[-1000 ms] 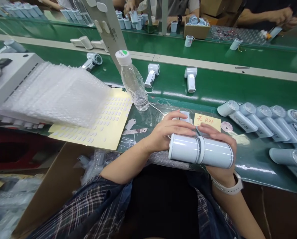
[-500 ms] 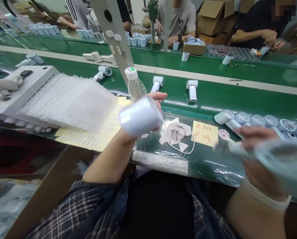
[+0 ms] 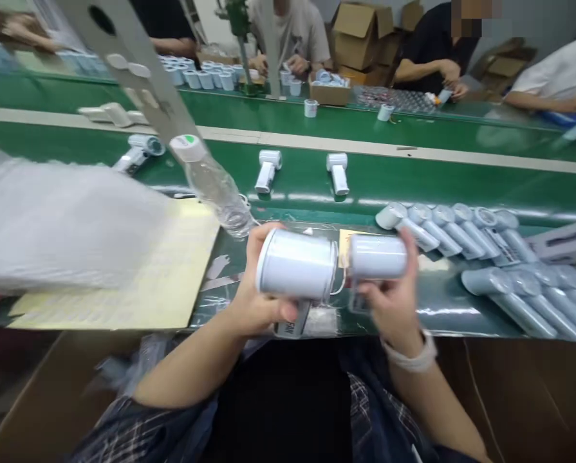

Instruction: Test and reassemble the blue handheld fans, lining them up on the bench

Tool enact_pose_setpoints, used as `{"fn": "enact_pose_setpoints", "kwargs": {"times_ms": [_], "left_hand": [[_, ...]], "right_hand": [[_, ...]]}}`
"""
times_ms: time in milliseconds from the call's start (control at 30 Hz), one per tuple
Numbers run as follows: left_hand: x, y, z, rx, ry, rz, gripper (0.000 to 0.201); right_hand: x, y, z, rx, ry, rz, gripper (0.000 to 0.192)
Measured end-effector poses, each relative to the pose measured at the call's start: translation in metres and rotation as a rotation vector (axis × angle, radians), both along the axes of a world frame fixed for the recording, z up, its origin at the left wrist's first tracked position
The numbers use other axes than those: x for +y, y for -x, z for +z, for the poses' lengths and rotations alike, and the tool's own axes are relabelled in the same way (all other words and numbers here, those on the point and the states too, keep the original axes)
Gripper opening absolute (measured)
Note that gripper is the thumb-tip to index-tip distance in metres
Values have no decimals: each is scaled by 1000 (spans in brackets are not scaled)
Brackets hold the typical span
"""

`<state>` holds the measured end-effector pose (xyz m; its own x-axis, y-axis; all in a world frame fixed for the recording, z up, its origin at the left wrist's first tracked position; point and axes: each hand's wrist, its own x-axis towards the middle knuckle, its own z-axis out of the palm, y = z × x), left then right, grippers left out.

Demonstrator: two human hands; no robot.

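Observation:
My left hand is closed round a pale handheld fan, whose wide round head lies sideways. Part of its grey handle, lettered "FAN", shows below the head. Close beside it, my right hand grips a second pale handheld fan by its head and lower part. The two fan heads face each other with a small gap, where a white cable shows. Behind my left hand stands a clear plastic bottle with a white cap. A yellow note is mostly hidden behind the right fan.
Two rows of handheld fans lie at the right. Bubble-wrap bags and a yellow sticker sheet are at the left. More fans lie on the green conveyor. A metal post rises left. Co-workers sit across.
My right hand has come in from the right with its fan, beside the left one. My left hand has turned its fan head sideways. The view has swung right.

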<state>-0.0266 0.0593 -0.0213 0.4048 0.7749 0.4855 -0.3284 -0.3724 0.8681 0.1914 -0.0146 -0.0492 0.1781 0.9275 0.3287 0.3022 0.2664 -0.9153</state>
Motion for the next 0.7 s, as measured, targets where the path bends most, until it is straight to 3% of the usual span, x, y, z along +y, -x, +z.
{"fn": "enact_pose_setpoints", "kwargs": {"times_ms": [100,133,200,267,333,400,500,567,633,700], "left_hand": [[-14,-37,-18,-19,-295,343,83],[-17,-47,-24,-21,-369,399,85],[-18,-60,-32,43,-377,340,87],[-17,-63,-34,266,-250,153,80],[-15,-55,-28,563,-158,-18,75],[-12,-42,-17,767,-171,-89,68],[-5,-24,2,840,-258,-96,55],[2,-16,8,829,-281,-57,51],[10,-11,7,822,-279,19,48],[15,-8,-2,820,-261,92,44]], "right_hand": [[-6,24,-11,138,91,256,151],[-9,25,-11,152,113,344,159],[-15,13,-10,121,161,374,156],[-23,-17,-9,-42,219,183,136],[-35,-61,-14,-364,287,-93,118],[-52,-107,-25,-696,328,-259,101],[-79,-163,-45,-1001,250,-463,81],[-94,-185,-53,-1091,210,-595,69],[-104,-195,-49,-1118,215,-648,63],[-104,-196,-35,-1121,225,-667,65]]}}
